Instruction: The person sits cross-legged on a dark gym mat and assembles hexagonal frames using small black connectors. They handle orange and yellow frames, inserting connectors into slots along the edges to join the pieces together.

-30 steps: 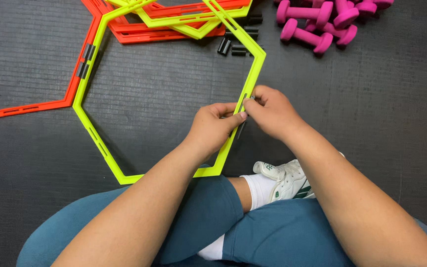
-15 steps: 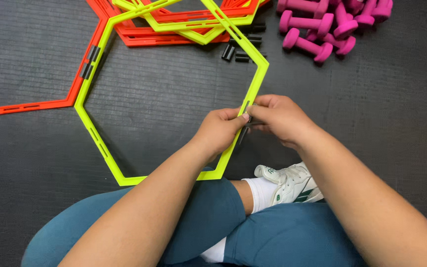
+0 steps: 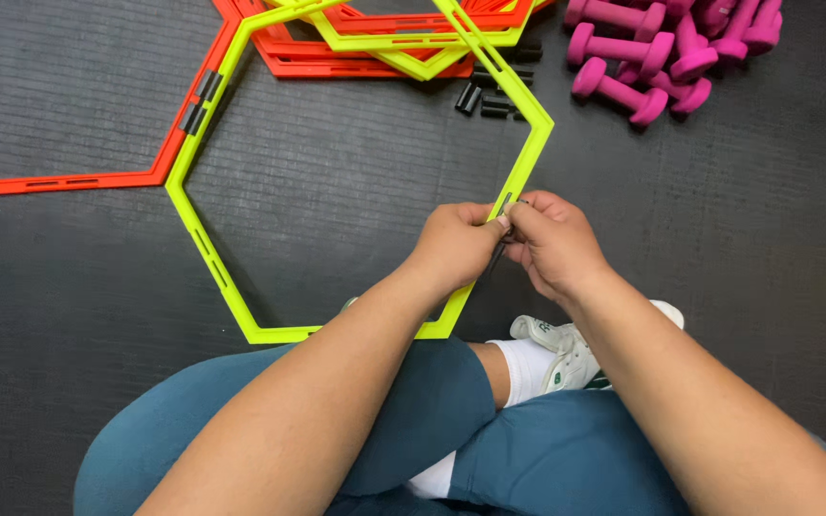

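A neon yellow hexagon ring lies flat on the dark rubber floor in front of my crossed legs. My left hand and my right hand meet at the ring's right side. Both pinch a small black clip against the yellow bar there. The fingers hide most of the clip, so only a thin dark sliver shows below my thumbs. My forearms reach forward over my blue trousers.
Orange and yellow hexagon rings are stacked at the top centre. An orange ring lies to the left. Several loose black clips sit by the stack. Pink dumbbells are piled at the top right. A white shoe shows under my arm.
My two hands have stayed together on the yellow bar. The view has shifted slightly, and my fingers have closed more tightly over the black clip.
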